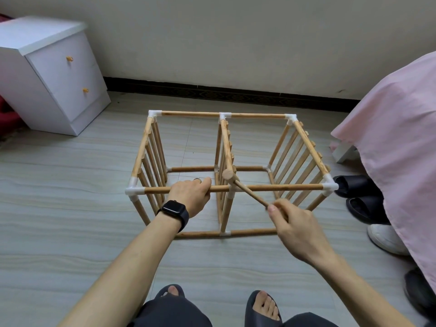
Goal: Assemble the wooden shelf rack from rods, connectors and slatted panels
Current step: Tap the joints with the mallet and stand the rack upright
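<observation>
Standing on tiled floor [70, 232]: rack [226, 142] | white cabinet [59, 74] | pink bedspread [396, 138]

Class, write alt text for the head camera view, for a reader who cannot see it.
A person's left hand grips the near top rod of a wooden shelf rack standing on a floor, while the right hand holds a wooden mallet at the rack's middle connector.

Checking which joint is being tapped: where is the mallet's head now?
In the head view, centre frame, the mallet's head is at the middle connector of the near top rail, just right of the left hand.
</observation>
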Available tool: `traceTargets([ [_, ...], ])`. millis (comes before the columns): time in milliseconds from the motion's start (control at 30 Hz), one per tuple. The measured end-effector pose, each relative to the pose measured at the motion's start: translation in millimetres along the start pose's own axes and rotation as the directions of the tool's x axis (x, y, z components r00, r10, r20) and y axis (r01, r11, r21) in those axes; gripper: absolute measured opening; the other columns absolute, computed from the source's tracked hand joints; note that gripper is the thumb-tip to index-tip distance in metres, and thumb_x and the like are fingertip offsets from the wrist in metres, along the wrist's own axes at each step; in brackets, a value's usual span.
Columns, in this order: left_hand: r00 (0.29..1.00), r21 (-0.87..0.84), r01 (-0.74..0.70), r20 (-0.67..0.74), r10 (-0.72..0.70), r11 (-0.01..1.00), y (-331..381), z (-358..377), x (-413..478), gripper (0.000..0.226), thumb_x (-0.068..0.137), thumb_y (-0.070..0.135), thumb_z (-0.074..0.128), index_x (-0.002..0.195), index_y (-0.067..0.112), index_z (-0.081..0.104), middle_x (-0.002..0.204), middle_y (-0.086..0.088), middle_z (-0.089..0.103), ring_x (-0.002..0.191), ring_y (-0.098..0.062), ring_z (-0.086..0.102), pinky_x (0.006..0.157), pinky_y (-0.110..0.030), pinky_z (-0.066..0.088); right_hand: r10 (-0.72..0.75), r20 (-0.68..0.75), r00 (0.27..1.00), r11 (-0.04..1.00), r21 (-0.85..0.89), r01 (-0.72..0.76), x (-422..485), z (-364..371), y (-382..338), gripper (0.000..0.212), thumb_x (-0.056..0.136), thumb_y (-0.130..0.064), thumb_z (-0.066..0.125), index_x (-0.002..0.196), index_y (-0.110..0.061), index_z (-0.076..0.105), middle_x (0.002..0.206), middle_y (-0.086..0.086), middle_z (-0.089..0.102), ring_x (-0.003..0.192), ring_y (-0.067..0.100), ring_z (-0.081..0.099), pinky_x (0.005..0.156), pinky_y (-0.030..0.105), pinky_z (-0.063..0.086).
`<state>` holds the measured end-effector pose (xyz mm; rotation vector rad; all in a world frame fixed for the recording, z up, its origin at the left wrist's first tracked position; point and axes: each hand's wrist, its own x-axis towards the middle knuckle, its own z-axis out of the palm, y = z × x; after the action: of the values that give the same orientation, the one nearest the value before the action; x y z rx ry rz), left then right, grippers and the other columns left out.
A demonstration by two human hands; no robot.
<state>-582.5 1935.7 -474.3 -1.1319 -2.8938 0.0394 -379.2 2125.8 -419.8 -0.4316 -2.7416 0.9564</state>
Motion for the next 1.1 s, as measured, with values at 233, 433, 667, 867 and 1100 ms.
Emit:
traceTargets([
  [233,1.0,-0.008,0.0,0.003,0.0,1.0,0.1,-0.9,-0.1,0.016,0.104,0.038,0.037,0.096,0.027,0.03,0.071,0.007,0.041,0.058,-0.012,0.044,0.051,-0.029,0.034,0.126,-0.262,0.957,0.694,0.712,0.103,32.9,-18.9,-25.1,0.012,0.094,-0.029,0.068,0.099,-0.019,0.073,0.081,0.001,0.072,0.067,0.008,0.063,0.059,0.016,0.052],
  [433,1.0,-0.014,-0.01,-0.028,0.009,1.0,0.0,0.3,-0.1,0.015,0.104,0.038,0.036,0.095,0.026,0.03,0.07,0.007,0.04,0.057,-0.013,0.042,0.051,-0.03,0.034,0.152,-0.272,0.95,0.604,0.787,0.129,83.7,-11.7,-53.2,0.021,0.105,-0.036,0.051,0.091,-0.021,0.056,0.07,-0.009,0.056,0.066,0.01,0.058,0.065,0.025,0.054],
  [667,0.994,-0.025,-0.02,-0.109,0.017,0.999,-0.9,7.4,-0.3,0.018,0.102,0.041,0.036,0.092,0.026,0.033,0.068,0.007,0.04,0.059,-0.016,0.046,0.051,-0.03,0.03,0.162,-0.333,0.929,0.455,0.861,0.229,122.2,14.9,-84.7,0.039,0.098,-0.032,0.051,0.061,-0.022,0.044,0.05,-0.009,0.035,0.043,0.01,0.032,0.041,0.02,0.031],
  [867,0.948,-0.004,-0.026,-0.318,0.023,1.0,1.6,14.1,-3.5,0.026,0.09,0.04,0.06,0.076,0.019,0.053,0.056,0.004,0.048,0.045,-0.02,0.043,0.047,-0.026,0.026,0.017,-0.428,0.904,0.475,0.799,0.369,129.9,39.6,-101.3,0.043,0.103,-0.009,0.045,0.06,-0.016,0.045,0.046,-0.013,0.038,0.038,0.006,0.035,0.039,0.022,0.029],
  [1100,0.885,-0.007,-0.017,-0.466,0.012,1.0,1.8,18.4,0.1,0.038,0.091,0.044,0.049,0.064,0.017,0.055,0.048,0.001,0.05,0.037,-0.021,0.042,0.044,-0.021,0.024,0.014,-0.445,0.896,0.544,0.755,0.366,124.9,49.6,-101.9,0.038,0.1,-0.016,0.047,0.061,-0.017,0.045,0.047,-0.012,0.037,0.04,0.008,0.034,0.04,0.03,0.026],
])
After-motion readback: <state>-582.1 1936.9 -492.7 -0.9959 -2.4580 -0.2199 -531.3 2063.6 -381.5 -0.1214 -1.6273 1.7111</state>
